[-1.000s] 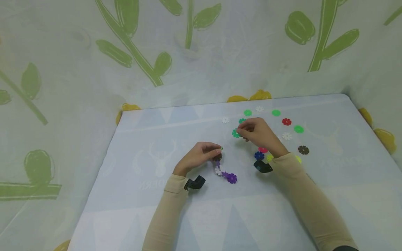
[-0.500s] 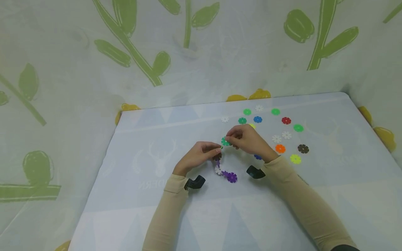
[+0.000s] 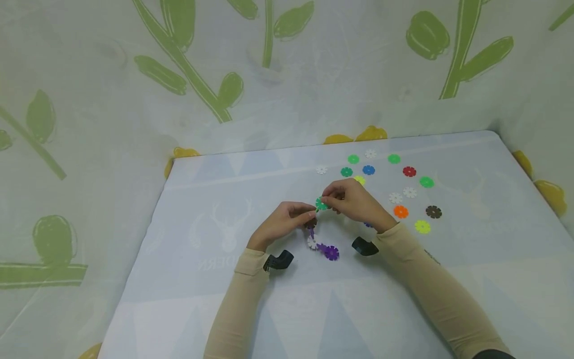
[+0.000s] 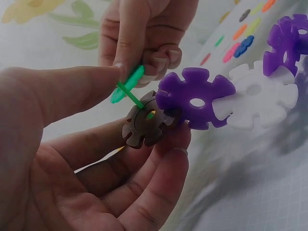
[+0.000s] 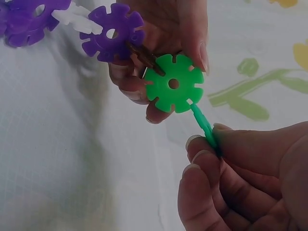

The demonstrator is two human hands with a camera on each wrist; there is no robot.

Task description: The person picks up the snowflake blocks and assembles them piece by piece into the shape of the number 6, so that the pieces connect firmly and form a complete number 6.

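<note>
My left hand (image 3: 284,221) holds one end of a chain of notched plastic snowflake discs, its thumb at the light green disc (image 5: 166,96). That disc is slotted into a brown disc (image 4: 134,127), followed by a purple disc (image 4: 192,82) and a white disc (image 4: 262,115). More purple discs (image 3: 332,253) form the far end of the chain. Thumb and fingers of my right hand (image 3: 354,199) pinch a teal-green disc (image 5: 204,126). In the right wrist view its edge meets a notch in the light green disc; how deep it sits cannot be told.
Loose discs lie across the table's right half, among them an orange one (image 3: 401,212), a brown one (image 3: 433,212), a red one (image 3: 409,171) and a yellow one (image 3: 422,227). A leaf-patterned curtain (image 3: 296,99) stands behind the table (image 3: 179,279).
The right hand has come left and toward the person with the teal-green disc, bringing it to the left hand's light green disc. The left hand has stayed nearly still.
</note>
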